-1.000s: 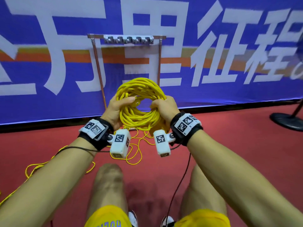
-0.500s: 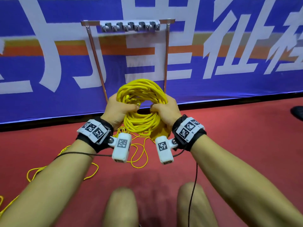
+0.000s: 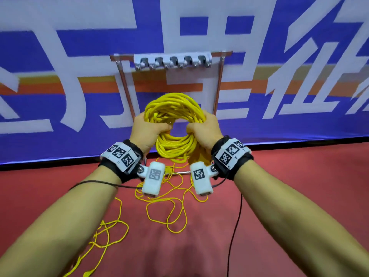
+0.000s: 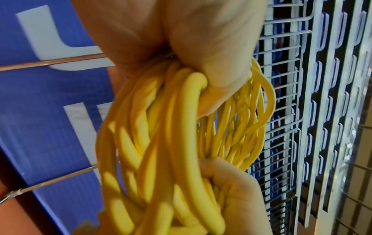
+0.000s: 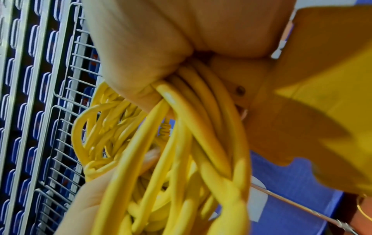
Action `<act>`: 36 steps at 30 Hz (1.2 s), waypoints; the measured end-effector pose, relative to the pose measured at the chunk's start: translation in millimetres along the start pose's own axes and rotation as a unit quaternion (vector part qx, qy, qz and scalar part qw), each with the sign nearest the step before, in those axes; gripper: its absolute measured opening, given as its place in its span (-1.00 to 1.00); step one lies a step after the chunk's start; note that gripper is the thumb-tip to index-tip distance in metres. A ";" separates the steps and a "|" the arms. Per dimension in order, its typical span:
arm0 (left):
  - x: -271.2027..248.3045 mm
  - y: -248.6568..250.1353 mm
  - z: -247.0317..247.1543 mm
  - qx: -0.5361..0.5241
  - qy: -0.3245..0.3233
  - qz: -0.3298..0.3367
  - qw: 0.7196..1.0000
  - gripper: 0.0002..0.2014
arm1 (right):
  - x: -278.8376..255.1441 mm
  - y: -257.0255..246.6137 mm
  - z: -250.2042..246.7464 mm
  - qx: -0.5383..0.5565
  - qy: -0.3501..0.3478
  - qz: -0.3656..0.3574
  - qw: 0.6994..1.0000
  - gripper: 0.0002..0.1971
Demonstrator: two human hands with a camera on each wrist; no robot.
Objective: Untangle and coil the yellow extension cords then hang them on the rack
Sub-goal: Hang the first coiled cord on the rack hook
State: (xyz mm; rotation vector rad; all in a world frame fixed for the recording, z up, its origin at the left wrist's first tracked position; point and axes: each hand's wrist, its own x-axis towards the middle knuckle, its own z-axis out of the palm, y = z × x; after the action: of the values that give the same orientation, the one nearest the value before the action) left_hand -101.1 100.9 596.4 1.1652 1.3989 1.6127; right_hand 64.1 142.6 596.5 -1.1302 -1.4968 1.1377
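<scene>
The coiled yellow cord (image 3: 172,126) is held upright in front of the rack (image 3: 172,60), below its row of hooks. The left hand (image 3: 148,132) has its grip wrapped around the coil's left side, and the right hand (image 3: 203,130) has its grip wrapped around the right side, thumbs reaching through the central opening. Loose yellow cord (image 3: 167,208) trails from the coil onto the red floor (image 3: 299,186). Behind stands a blue banner (image 3: 279,116) with large white Chinese characters, only partly visible. The wrist bands carry black-and-white square markers.
</scene>
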 end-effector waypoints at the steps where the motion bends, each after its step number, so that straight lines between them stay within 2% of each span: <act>1: 7.6 29.7 -0.1 0.007 0.004 0.009 1.000 -0.66 | 6.9 -28.7 -3.2 0.000 -0.002 -0.007 1.000 -0.74; 8: 51.4 221.2 0.0 0.023 0.033 0.034 0.999 -0.63 | 45.9 -216.1 -26.0 -0.036 -0.012 -0.035 0.999 -0.82; 11: 62.6 278.2 0.8 0.046 0.027 0.059 0.997 -0.61 | 57.6 -264.0 -33.1 -0.046 -0.022 -0.051 0.997 -0.72; 13: 67.2 300.5 -0.9 0.064 0.025 0.060 0.996 -0.57 | 60.4 -286.2 -36.5 -0.065 -0.036 -0.062 0.995 -0.78; 14: 70.1 305.1 -3.4 0.069 0.019 0.057 0.996 -0.56 | 59.8 -294.5 -38.3 -0.079 -0.046 -0.066 0.994 -0.83; 18: 74.8 302.8 -11.7 0.065 0.006 0.061 0.996 -0.67 | 60.4 -304.0 -42.9 -0.142 -0.081 -0.075 0.984 -0.80; 24: 86.1 289.8 -10.7 0.049 0.038 0.075 0.995 -0.76 | 77.0 -294.3 -36.6 -0.138 -0.057 -0.074 0.986 -0.86; 31: 128.2 275.3 -13.8 0.060 0.091 0.063 0.992 -0.76 | 107.6 -290.1 -21.9 -0.144 -0.038 -0.093 0.984 -0.64; 34: 140.2 267.8 -12.9 0.001 0.048 0.029 0.998 -0.69 | 123.8 -282.7 -19.8 -0.152 -0.040 -0.096 0.983 -0.63; 36: 150.2 263.0 -16.7 -0.082 -0.063 -0.012 0.995 -0.47 | 135.6 -275.5 -21.1 -0.156 -0.037 -0.095 0.982 -0.64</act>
State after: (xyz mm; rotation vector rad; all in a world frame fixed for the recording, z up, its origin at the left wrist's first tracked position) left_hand -156.2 186.0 882.3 1.1293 1.1729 1.5762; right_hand 25.3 235.8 887.3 -1.1320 -1.8460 0.8416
